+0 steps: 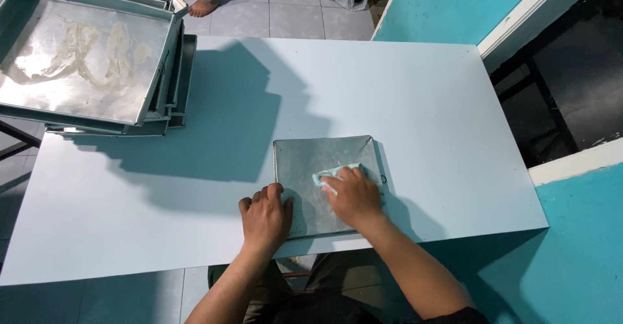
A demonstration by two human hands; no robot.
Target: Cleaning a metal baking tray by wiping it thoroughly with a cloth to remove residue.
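Firmly pin the small metal tray (324, 162) under the curled left hand (266, 217) at its near-left corner — then sweep the light-blue cloth (334, 171), bunched beneath the closed right hand (354, 197) fingertips, outward toward the far rim — overlapping strokes, steady pressure.

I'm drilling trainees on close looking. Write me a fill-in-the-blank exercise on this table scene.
1. The right hand presses a light blue ___ onto the small metal tray.
2. The left hand grips that tray's near-left ___.
3. The stack of large trays sits at the table's far-___ corner.

Missing words: cloth; corner; left
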